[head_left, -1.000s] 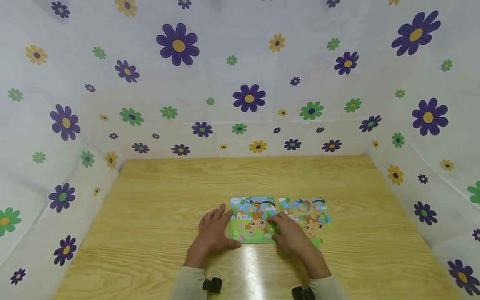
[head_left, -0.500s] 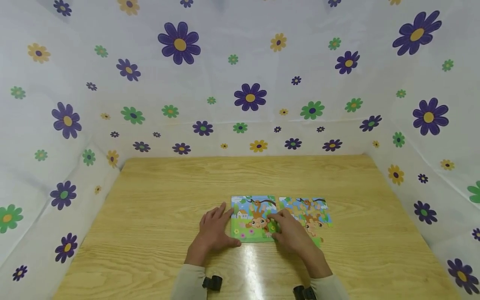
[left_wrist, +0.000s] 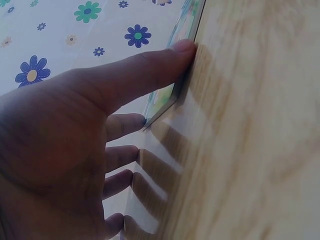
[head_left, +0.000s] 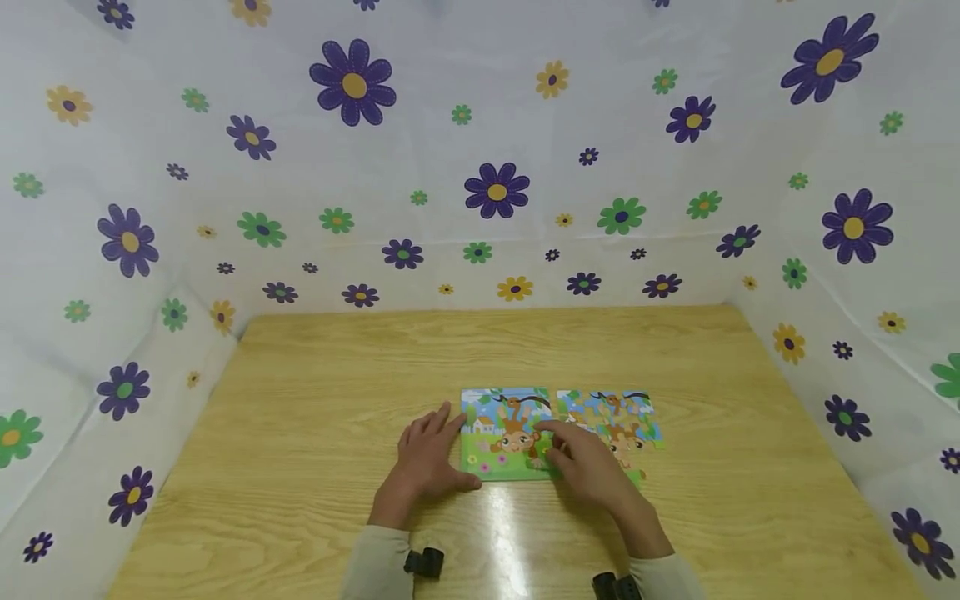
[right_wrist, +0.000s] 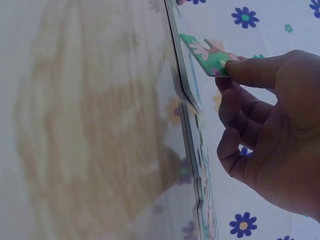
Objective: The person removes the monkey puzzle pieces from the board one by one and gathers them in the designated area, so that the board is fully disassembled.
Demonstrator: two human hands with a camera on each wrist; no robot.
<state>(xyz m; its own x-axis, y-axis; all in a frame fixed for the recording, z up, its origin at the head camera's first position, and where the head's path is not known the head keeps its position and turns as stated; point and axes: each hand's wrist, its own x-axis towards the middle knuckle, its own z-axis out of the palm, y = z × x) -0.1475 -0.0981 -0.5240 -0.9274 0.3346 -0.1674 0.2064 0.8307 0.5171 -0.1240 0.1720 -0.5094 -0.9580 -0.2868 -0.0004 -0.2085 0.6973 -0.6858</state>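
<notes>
A picture puzzle (head_left: 487,458) of a monkey lies flat on the table. My left hand (head_left: 426,460) rests at its left side with the fingers spread; in the left wrist view the thumb (left_wrist: 150,70) reaches along the puzzle's near edge. With thumb and fingertip, my right hand (head_left: 592,471) pinches a green puzzle piece (right_wrist: 210,57) showing a pale paw and flowers. This piece is tilted and held just above the puzzle's right part. Its remaining right-hand fingers are curled and hold nothing.
Several puzzle pieces (head_left: 618,407) lie grouped to the right of the puzzle, partly hidden by my right hand. The wooden table (head_left: 315,375) extends around them. A white cloth (head_left: 420,150) with printed flowers hangs behind and at both sides.
My right hand has shifted slightly to the right with the puzzle piece, its fingers a little differently angled. The left hand stays in place beside the puzzle.
</notes>
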